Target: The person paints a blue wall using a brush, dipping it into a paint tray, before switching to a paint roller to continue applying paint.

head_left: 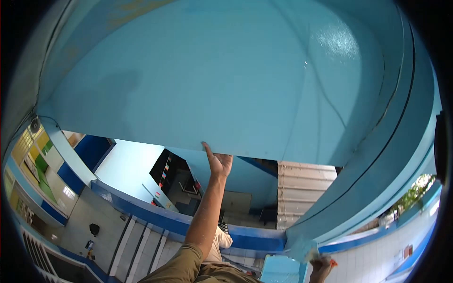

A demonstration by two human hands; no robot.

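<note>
A broad light-blue painted panel [203,80] fills the upper view, with a wet-looking shiny patch at its upper right. My left hand [220,164] is raised to its lower edge, thumb against the face and the other fingers hidden behind the edge, gripping it. Low at the right, my right hand [321,270] is closed round a small object with an orange-red part; its pale, blurred end cannot be made out. This hand is beside the foot of a light-blue pillar, apart from the panel.
A blue ledge [257,239] runs below the panel. Steps [137,245] and a tiled floor with a dark object [94,229] lie far below at the left. A curved blue beam with a black cable is at the right. A light-blue surface [281,270] is at the bottom.
</note>
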